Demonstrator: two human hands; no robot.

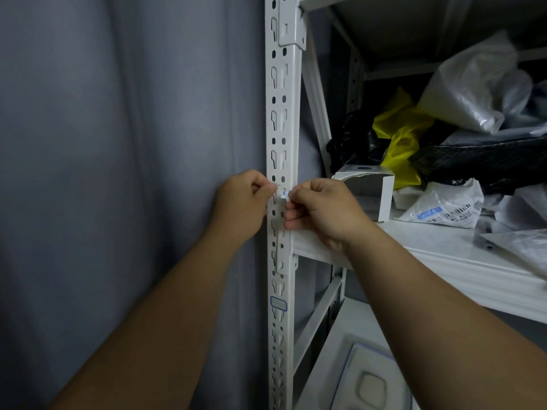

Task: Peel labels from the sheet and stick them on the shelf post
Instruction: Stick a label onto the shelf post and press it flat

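A white perforated shelf post (279, 119) runs top to bottom through the middle of the view. Both hands meet in front of it at mid height. A small white label with a blue edge (284, 194) sits between them against the post. My left hand (241, 201) pinches its left end with curled fingers. My right hand (321, 211) pinches its right end. One blue-outlined label (278, 304) is stuck on the post lower down. The label sheet is not in view.
A grey wall (133, 173) fills the left side. Right of the post, a white shelf (461, 261) carries an open white cardboard box (367, 192), a yellow bag (401, 134), black netting and clear plastic bags. A plastic lid (370, 383) lies on the shelf below.
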